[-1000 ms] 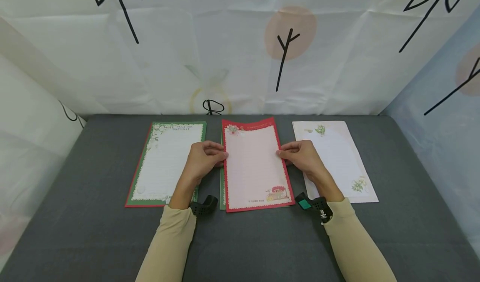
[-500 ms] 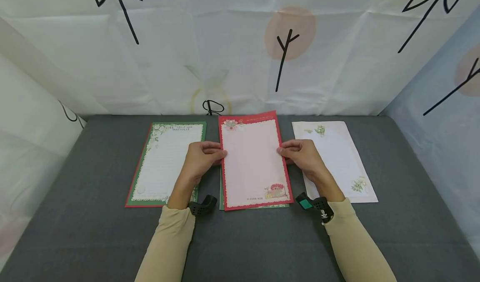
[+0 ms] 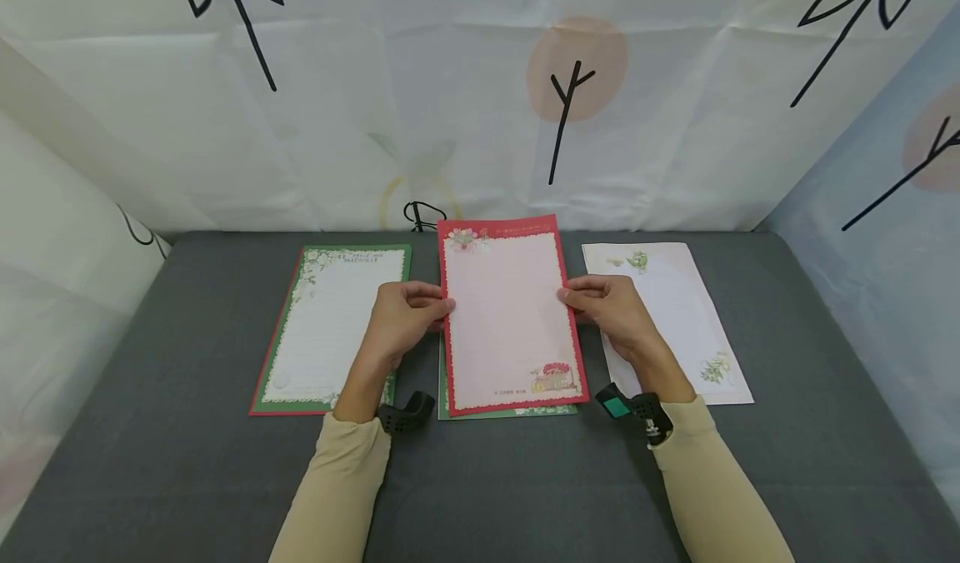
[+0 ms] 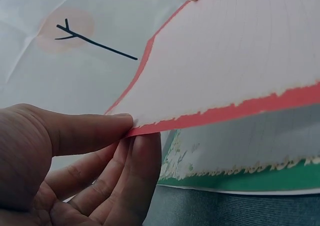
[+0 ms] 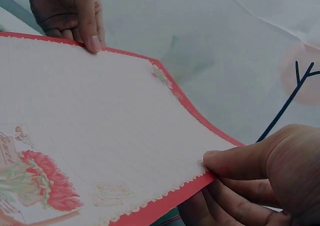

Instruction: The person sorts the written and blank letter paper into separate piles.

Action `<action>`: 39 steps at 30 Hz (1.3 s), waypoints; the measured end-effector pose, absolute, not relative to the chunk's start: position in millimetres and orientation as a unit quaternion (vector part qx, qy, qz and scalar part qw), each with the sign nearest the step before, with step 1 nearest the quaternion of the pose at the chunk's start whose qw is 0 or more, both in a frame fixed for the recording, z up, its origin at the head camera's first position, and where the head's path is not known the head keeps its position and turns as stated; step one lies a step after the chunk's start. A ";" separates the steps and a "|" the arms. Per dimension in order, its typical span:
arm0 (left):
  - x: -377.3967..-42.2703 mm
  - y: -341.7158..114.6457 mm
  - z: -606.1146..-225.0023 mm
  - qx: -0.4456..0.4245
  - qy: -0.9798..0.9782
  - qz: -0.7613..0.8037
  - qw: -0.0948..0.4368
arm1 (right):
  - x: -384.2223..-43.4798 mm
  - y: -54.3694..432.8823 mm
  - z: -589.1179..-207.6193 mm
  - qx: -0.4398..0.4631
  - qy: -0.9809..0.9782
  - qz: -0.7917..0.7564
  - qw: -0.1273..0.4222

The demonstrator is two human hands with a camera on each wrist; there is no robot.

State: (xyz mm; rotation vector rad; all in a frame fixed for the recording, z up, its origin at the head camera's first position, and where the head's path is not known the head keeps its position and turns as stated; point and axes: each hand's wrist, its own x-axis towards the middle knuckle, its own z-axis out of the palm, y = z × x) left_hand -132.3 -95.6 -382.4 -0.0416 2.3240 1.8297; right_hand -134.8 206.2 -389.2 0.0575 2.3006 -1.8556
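Between both hands is a red-bordered sheet of letter paper [image 3: 510,321], raised above the table and slightly bowed in the wrist views. My left hand [image 3: 405,317] pinches its left edge, thumb on top and fingers underneath. On the opposite edge my right hand [image 3: 611,309] pinches in the same way. Beneath it lies green-bordered letter paper [image 3: 547,411], mostly covered; its green border [image 4: 240,183] shows below the raised sheet in the left wrist view.
Green-bordered paper [image 3: 330,330] with a red edge peeking out lies to the left, partly under the left forearm. White paper with leaf prints [image 3: 675,313] lies to the right, partly behind the right hand. A printed cloth [image 3: 480,113] hangs behind the dark table [image 3: 510,488].
The red-bordered sheet has risen off the pile, its top edge going up and its curled top flattening in the head view. More of the green-bordered paper shows beneath. Both hands keep their grip.
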 end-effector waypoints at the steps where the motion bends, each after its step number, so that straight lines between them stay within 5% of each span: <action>1: -132.0 -95.2 -381.7 -0.014 0.783 0.616 0.089 | -134.6 206.9 -388.2 0.018 0.776 -0.623 0.095; 24: -125.2 -80.5 -374.0 0.022 0.741 0.667 0.074 | -125.7 231.4 -364.9 -0.007 0.784 -0.615 0.087; 39: -145.6 16.1 -374.2 0.003 0.732 0.671 0.116 | -119.3 305.4 -355.5 0.050 0.854 -0.517 0.039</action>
